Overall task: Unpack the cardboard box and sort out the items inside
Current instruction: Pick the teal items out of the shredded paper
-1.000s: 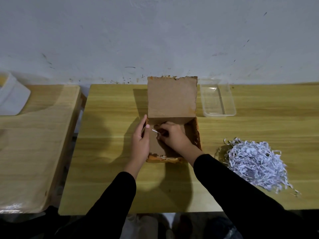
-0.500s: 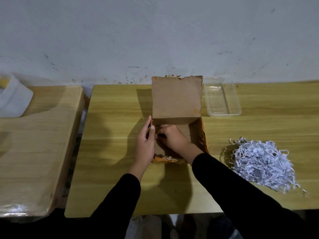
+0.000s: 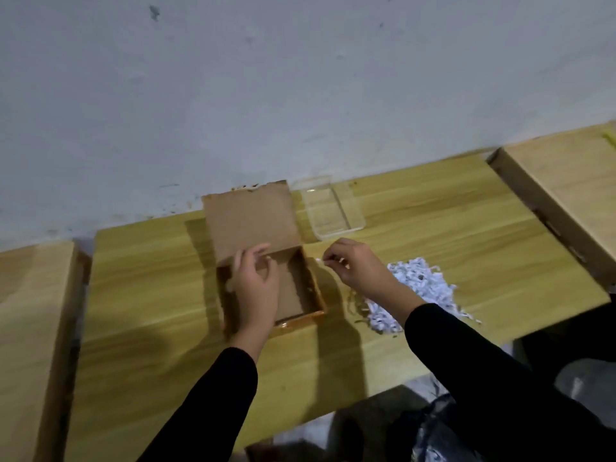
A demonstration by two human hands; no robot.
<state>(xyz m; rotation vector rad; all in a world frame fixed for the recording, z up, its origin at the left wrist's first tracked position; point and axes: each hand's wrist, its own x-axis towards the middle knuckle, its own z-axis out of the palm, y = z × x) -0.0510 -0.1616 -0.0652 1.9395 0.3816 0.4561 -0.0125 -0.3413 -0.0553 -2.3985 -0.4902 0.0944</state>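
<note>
A small white sliver [image 3: 319,260], too small to identify, is pinched between thumb and forefinger of the right hand [image 3: 358,265], just right of the open brown cardboard box [image 3: 300,295]. The left hand [image 3: 256,288] is held loosely open over the box's left wall, nothing gripped. The box's floor appears bare; its lid stands raised at the far side. A clear plastic tray [image 3: 333,208] lies just beyond, a heap of shredded white paper [image 3: 420,288] to the right on the wooden table [image 3: 150,311]. The sliver is judged light and easily dropped; a fingertip pinch suits it.
</note>
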